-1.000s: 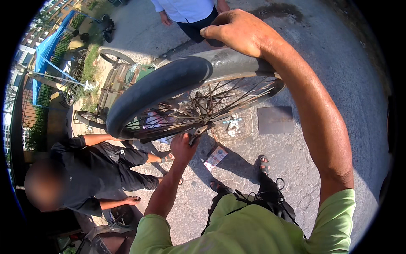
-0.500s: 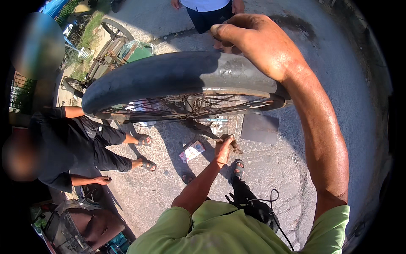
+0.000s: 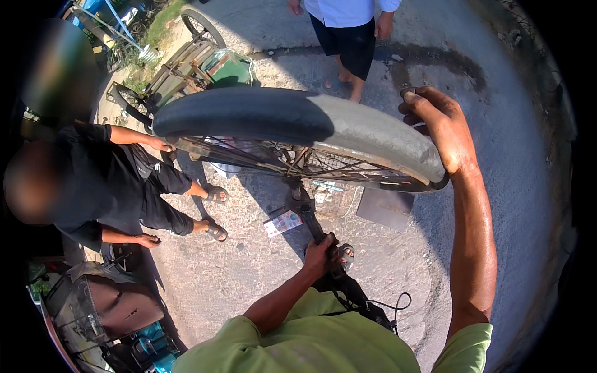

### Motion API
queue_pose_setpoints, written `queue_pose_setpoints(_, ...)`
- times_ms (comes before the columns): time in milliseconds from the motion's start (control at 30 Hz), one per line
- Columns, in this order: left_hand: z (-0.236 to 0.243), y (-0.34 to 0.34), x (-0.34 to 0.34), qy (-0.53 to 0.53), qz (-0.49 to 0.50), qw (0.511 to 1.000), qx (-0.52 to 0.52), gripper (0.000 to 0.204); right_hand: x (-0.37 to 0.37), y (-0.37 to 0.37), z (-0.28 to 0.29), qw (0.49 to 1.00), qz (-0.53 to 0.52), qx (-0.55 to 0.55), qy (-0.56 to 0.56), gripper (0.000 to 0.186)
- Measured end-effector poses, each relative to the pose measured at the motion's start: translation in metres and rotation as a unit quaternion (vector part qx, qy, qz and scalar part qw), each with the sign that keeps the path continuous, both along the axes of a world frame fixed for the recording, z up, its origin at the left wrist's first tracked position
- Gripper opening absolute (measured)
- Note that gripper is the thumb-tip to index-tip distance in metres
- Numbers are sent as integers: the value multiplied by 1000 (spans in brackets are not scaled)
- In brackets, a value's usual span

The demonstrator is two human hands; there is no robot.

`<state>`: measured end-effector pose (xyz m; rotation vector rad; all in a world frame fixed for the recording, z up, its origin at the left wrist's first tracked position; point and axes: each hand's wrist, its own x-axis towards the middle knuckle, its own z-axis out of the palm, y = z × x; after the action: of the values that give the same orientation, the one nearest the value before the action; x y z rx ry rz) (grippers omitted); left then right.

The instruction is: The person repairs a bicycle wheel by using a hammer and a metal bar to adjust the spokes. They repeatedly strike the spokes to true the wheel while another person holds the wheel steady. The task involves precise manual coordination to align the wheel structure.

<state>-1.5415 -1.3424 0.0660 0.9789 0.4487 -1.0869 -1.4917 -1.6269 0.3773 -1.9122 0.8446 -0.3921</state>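
Observation:
A spoked wheel with a thick, worn black tyre (image 3: pixel 273 115) spans the middle of the view, raised above the pavement and seen nearly edge-on. From near its hub a dark bar (image 3: pixel 308 217) runs down towards me. My left hand (image 3: pixel 319 256) is closed around the lower end of this bar, its fingertips partly hidden. At the tyre's right end is my right hand (image 3: pixel 443 127), fingers loosely bent and apart, with nothing in them. Its wrist overlaps the tyre's edge; I cannot tell whether they touch.
A person in black (image 3: pixel 118 180) stands at the left, one hand near the tyre. Another person in a white shirt (image 3: pixel 342 12) stands beyond it. A cart with a green load (image 3: pixel 230 68) is at the far left. A dark flat panel (image 3: pixel 385 208) and a printed packet (image 3: pixel 283 224) lie below.
My right hand has come off the top of the tyre and moved to its right end. My left hand has moved down and nearer me. The person in black now reaches a hand towards the tyre.

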Motion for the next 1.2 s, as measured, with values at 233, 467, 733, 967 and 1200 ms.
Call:
queue_pose_setpoints(233,6,14,23,-142,109,978,104,22,-7,-2,2,998,39,13,-41,52)
queue_pose_setpoints(467,51,-54,76,-278,316,902,97,26,-25,21,-7,972,56,-65,-220,47)
queue_pose_setpoints(733,49,-58,83,-263,469,842,51,22,-37,41,-5,894,224,-215,-324,51)
queue_pose_setpoints(967,36,-46,94,-267,433,857,78,21,-37,73,14,819,296,-321,-373,56)
queue_pose_setpoints(1200,56,-56,107,-274,449,833,170,22,-35,75,14,817,289,-354,-353,54)
